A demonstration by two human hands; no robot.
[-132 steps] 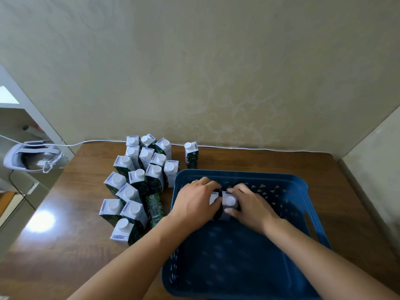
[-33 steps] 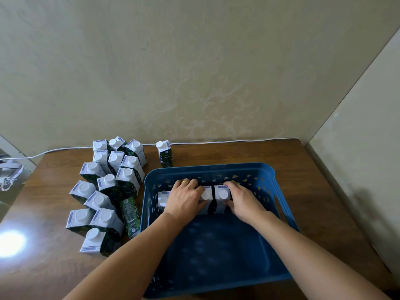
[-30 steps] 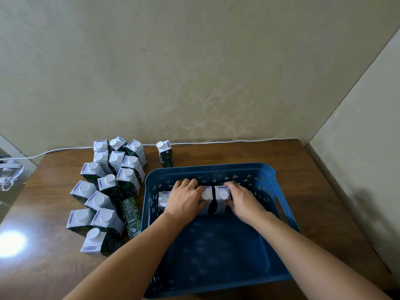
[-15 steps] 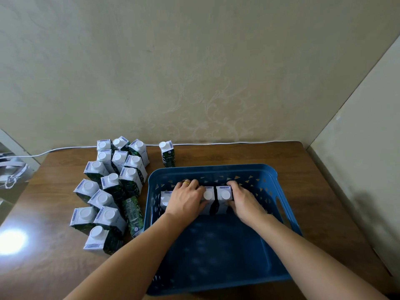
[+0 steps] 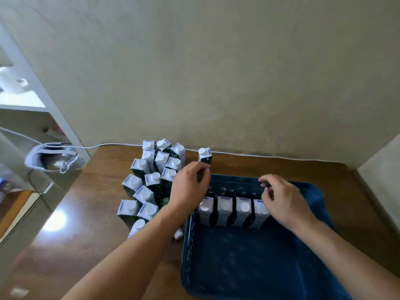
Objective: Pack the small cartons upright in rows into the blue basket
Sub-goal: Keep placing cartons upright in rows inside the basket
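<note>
Against beige wall (image 5: 216, 72), glossy wooden table (image 5: 75, 234).

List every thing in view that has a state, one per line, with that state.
blue basket: on the table, partly filled.
row of four cartons: upright in the basket, side by side.
cluster of cartons: on the table left of the basket, mostly upright.
lone carton: upright behind the basket.
left hand: loosely curled, holding nothing.
right hand: loosely curled, holding nothing.

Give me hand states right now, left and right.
Left hand: open, fingers loosely curled, holding nothing.
Right hand: open, fingers loosely curled, holding nothing, over the row of cartons.
</note>
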